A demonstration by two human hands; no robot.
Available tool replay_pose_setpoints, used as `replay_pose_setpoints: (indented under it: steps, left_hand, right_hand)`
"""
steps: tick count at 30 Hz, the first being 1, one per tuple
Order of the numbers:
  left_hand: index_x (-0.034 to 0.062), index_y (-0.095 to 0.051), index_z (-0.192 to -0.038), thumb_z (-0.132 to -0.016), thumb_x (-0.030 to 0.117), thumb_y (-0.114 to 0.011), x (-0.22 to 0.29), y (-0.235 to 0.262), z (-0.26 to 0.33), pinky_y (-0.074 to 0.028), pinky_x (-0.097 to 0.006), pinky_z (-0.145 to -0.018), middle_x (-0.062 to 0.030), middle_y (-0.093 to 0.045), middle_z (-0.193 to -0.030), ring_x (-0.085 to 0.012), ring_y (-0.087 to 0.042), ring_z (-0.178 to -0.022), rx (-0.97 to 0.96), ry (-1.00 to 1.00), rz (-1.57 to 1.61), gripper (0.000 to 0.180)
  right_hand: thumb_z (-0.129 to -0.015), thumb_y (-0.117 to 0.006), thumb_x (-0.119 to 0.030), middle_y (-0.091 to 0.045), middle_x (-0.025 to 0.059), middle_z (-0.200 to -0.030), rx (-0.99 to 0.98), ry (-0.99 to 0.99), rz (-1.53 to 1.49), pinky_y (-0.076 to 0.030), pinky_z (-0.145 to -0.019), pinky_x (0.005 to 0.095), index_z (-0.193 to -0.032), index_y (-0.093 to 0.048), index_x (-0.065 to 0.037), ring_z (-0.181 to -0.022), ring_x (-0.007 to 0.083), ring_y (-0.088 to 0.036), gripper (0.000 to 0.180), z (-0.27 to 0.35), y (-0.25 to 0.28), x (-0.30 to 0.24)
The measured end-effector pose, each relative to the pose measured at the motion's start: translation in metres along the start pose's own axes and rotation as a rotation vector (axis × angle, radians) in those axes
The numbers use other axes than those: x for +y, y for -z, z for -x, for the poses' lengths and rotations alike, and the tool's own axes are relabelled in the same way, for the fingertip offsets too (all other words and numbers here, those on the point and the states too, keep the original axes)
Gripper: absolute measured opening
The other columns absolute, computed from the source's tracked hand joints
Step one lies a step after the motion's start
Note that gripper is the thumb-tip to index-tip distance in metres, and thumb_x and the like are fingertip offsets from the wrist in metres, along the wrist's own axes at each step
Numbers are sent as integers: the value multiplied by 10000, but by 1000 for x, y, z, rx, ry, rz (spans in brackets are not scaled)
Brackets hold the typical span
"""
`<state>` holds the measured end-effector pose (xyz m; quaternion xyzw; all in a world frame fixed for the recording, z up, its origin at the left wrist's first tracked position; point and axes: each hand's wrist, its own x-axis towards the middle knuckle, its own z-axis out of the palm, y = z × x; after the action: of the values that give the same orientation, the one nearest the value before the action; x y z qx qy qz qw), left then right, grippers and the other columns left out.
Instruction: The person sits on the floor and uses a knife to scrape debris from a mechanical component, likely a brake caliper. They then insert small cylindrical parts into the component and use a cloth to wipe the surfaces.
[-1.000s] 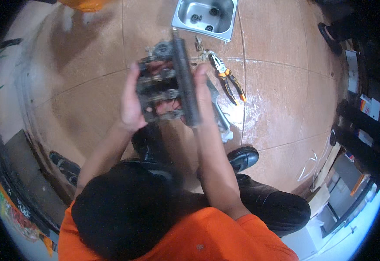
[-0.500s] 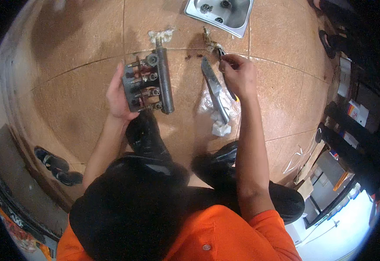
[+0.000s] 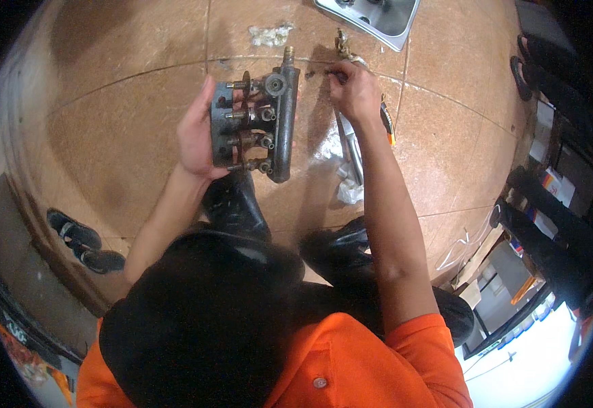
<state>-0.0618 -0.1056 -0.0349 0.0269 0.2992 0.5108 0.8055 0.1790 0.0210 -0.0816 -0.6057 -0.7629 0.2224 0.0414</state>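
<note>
One grimy grey metal manifold block with brass fittings [image 3: 255, 126] sits gripped in the left hand [image 3: 198, 132], long axis twelve-to-six. At two o'clock, right hand [image 3: 356, 92] fingers [image 3: 340, 73] pinch something small on the tiled floor [image 3: 119, 136], beside orange-handled pliers [image 3: 386, 122].

One metal manifold [image 3: 259, 126], one steel tray [image 3: 378, 17], two black sandals [image 3: 82, 241], two white rags [image 3: 272, 34].

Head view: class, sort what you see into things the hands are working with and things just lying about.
In hand:
- grey metal manifold block with brass fittings, held by the left hand
- small dark part on the floor, pinched by the right hand

Lying about:
- steel tray
- orange-handled pliers
- white rag
- black sandals
</note>
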Motion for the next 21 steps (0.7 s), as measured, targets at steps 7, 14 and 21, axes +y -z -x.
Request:
replay_pose_setpoints:
  steps: [7, 14, 21]
  left_hand:
    - [-44, -523, -1264, -1025, 569, -292, 17, -7, 5, -563, -467, -773, -232, -640, -1149, -320, -675, -930, 189, -9, -129, 697]
    - [79, -617, -997, -1019, 534, -425, 41, -66, 7, -412, -200, -392, -42, -668, -838, -61, -558, -518, 258, -123, -119, 495]
    - [36, -635, -1041, -1022, 509, -437, 42, -89, 12, -478, -197, -469, -63, -681, -873, -78, -623, -617, 171, -88, -93, 513]
  right_hand:
    - [-897, -682, -21, -720, 177, -976, -41, -159, -1253, -553, -692, 309, -1028, -685, 43, -774, 184, -680, 146, 12, 40, -26]
    - [-847, -710, 68, -730, 160, -896, -138, 158, -1513, -570, -628, 303, -1008, -675, 29, -726, 189, -694, 169, 31, 119, -83]
    - [-855, -691, 57, -706, 216, -938, -179, 246, -1763, -527, -564, 301, -1005, -631, 2, -705, 207, -668, 171, 48, 128, -80]
